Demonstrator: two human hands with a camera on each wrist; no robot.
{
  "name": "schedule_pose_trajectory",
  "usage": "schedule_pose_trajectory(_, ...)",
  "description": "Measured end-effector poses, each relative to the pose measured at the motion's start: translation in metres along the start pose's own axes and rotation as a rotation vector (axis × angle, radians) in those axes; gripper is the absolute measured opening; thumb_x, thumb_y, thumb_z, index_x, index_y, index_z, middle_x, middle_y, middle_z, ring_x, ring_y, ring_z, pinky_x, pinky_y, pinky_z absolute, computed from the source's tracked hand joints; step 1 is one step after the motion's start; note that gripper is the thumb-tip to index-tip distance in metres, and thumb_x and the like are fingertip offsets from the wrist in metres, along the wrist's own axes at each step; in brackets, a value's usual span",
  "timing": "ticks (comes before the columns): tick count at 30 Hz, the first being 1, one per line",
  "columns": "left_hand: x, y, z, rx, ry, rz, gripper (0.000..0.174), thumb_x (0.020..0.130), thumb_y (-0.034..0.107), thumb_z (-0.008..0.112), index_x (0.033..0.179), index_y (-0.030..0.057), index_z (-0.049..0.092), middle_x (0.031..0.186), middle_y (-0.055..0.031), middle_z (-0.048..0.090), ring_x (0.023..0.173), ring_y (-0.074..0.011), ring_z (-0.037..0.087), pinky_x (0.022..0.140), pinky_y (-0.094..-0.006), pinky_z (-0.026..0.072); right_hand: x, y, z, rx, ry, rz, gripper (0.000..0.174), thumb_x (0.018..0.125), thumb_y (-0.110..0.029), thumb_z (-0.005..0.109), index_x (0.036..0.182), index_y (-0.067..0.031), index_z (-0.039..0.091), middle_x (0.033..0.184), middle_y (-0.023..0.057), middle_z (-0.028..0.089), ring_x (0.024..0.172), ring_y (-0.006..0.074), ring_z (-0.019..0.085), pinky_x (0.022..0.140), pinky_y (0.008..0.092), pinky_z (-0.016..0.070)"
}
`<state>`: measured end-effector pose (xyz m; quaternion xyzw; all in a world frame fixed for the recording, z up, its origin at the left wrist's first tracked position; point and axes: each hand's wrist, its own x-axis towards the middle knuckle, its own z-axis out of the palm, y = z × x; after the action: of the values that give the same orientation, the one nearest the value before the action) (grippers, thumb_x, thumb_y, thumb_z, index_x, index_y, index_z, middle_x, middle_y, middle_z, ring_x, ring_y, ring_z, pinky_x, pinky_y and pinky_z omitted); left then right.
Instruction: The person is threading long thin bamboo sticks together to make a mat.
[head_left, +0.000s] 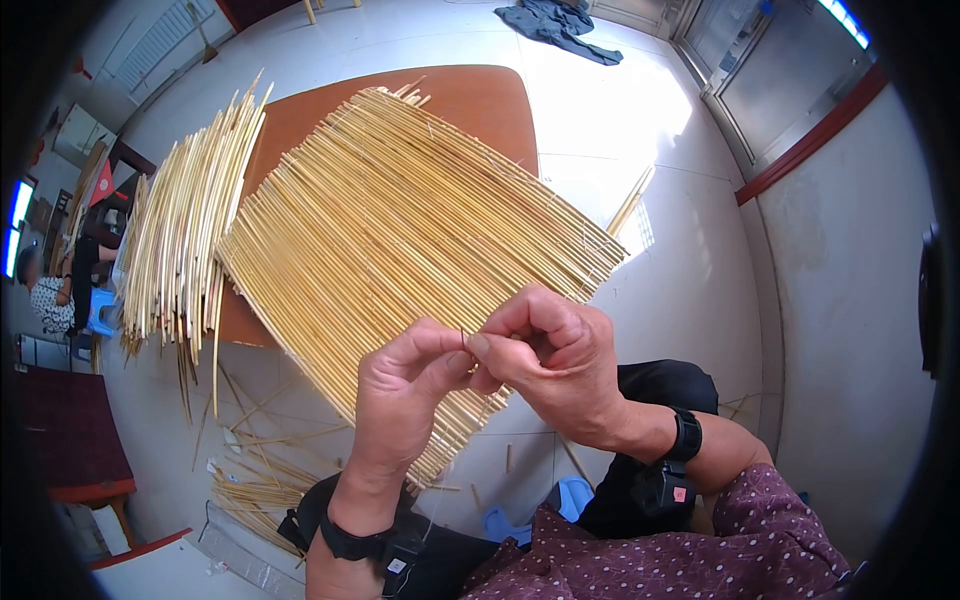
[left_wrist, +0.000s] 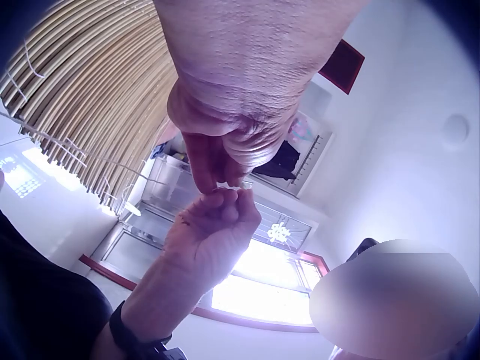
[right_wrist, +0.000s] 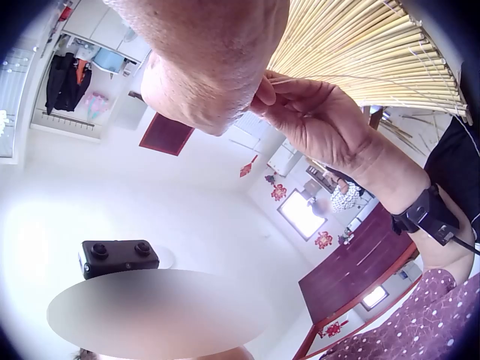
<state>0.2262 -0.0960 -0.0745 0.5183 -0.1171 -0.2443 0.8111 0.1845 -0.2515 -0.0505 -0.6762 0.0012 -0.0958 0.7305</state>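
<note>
Above the near end of a mat of straw-coloured stalks (head_left: pixel 400 210), the two hands meet fingertip to fingertip. The left hand (head_left: pixel 400 390) pinches a fine thread between thumb and index finger. Against it, the right hand (head_left: pixel 565 365) pinches at the same spot, its other fingers curled. A short dark sliver (head_left: pixel 463 338) shows between them; whether it is a needle I cannot tell. In the left wrist view a pale thread (left_wrist: pixel 120 165) runs from the mat's edge (left_wrist: pixel 67 150) towards the fingertips. Its end is hidden by the fingers.
The mat lies on a brown table (head_left: pixel 490 100), with a pile of loose stalks (head_left: pixel 190 220) on its left side. More stalks (head_left: pixel 260 480) and a blue stool (head_left: pixel 570 495) are on the floor below. A person (head_left: pixel 50 295) sits at the far left.
</note>
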Motion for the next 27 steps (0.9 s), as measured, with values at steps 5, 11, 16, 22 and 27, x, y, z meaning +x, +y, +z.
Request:
schedule_pose_trajectory(5,-0.0001,-0.0007,-0.0024,0.014,0.01,-0.009,0.01,0.085,0.0,0.065,0.094,0.0029,0.068,0.081,-0.0016,0.061,0.077,-0.0112,0.062,0.073,-0.0249,0.0521,-0.0001,0.0018,0.0,-0.018,-0.011,-0.022,0.01,0.086,0.0,0.064,0.081,0.0012,0.056,0.073,0.0068,0.063,0.063,0.0112,0.066,0.055,0.0205,0.0543)
schedule_pose_trajectory(11,-0.0002,0.0008,-0.0022,0.02,0.013,-0.009,0.01,0.085,0.0,0.065,0.094,0.0035,0.068,0.082,-0.0014,0.061,0.077,-0.0108,0.062,0.074,-0.0248,0.0521,-0.0007,0.0015,0.0009,0.008,-0.01,-0.015,0.01,0.086,0.001,0.064,0.082,0.0016,0.055,0.073,0.0066,0.063,0.064,0.0112,0.066,0.056,0.021,0.0546)
schedule_pose_trajectory(16,0.0002,0.0004,-0.0026,0.034,0.01,-0.005,0.011,0.084,-0.001,0.065,0.094,0.0035,0.068,0.081,-0.0016,0.062,0.076,-0.0111,0.062,0.073,-0.0248,0.0528,-0.0005,0.004,0.0016,0.034,0.023,-0.014,0.01,0.084,-0.002,0.066,0.079,-0.0012,0.058,0.07,0.0043,0.064,0.066,0.0097,0.068,0.055,0.0199,0.0549)
schedule_pose_trajectory(22,0.0004,-0.0008,-0.0025,0.028,0.003,0.009,0.011,0.084,-0.002,0.065,0.094,0.0025,0.068,0.081,-0.003,0.062,0.074,-0.0125,0.063,0.07,-0.0249,0.0542,-0.0008,0.0025,-0.0001,-0.017,-0.014,-0.019,0.009,0.087,0.001,0.063,0.082,0.002,0.055,0.073,0.0066,0.063,0.063,0.011,0.065,0.056,0.0211,0.0547)
schedule_pose_trajectory(27,0.0006,-0.0005,-0.0021,0.044,0.004,0.013,0.011,0.084,-0.003,0.065,0.094,0.0018,0.068,0.081,-0.0033,0.062,0.075,-0.0128,0.064,0.07,-0.025,0.0544,-0.0008,0.0049,0.0018,0.022,0.031,-0.013,0.01,0.084,-0.003,0.066,0.078,-0.0012,0.058,0.069,0.0036,0.064,0.064,0.0074,0.065,0.052,0.0187,0.0527)
